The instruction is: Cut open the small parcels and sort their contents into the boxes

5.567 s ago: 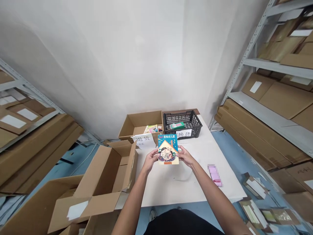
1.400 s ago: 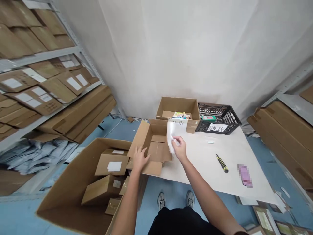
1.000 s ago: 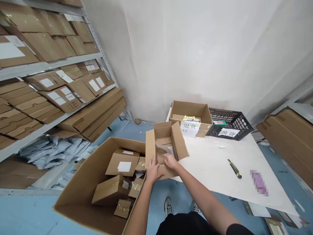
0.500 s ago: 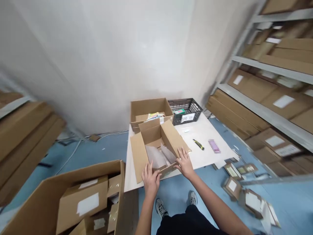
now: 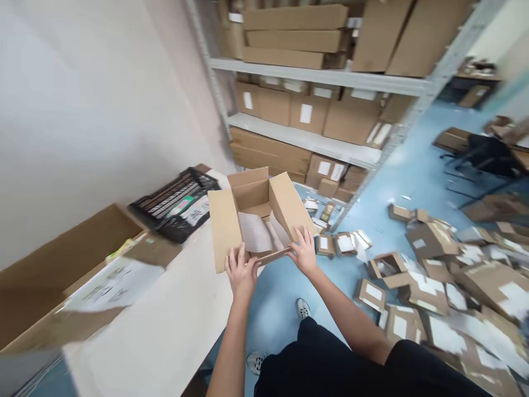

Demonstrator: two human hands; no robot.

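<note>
While my left hand (image 5: 242, 270) and right hand (image 5: 303, 251) clamp the near corners of the open carton (image 5: 253, 194), I've got it out ahead of me, by the end of the white table (image 5: 173, 320) and partly over the blue floor (image 5: 273, 309). Left fingers are fanned over the wall with the thumb reaching inward; right fingers lie across the flap's edge, pinching cardboard against the thumb, which is partly lost to view. It looks like a carrying step to me, though whether any of the base rests on the table I can't tell. What's called for now, I'd say, is an even grip and a level box, because those loose flaps could bend under one-sided pressure. And look at the stuff itself: matt brown board, stiff and square-cornered, four flaps flung wide, and inside, a pale, thin packing sheet (image 5: 256, 232), rumpled and slightly see-through, curling up against the walls. Over to my left, the black crate (image 5: 176, 230) is hard plastic lattice, a green pack (image 5: 182, 205) in it, and nearer me a bigger carton (image 5: 95, 242) wears a smooth white paper sign (image 5: 113, 284).
</note>
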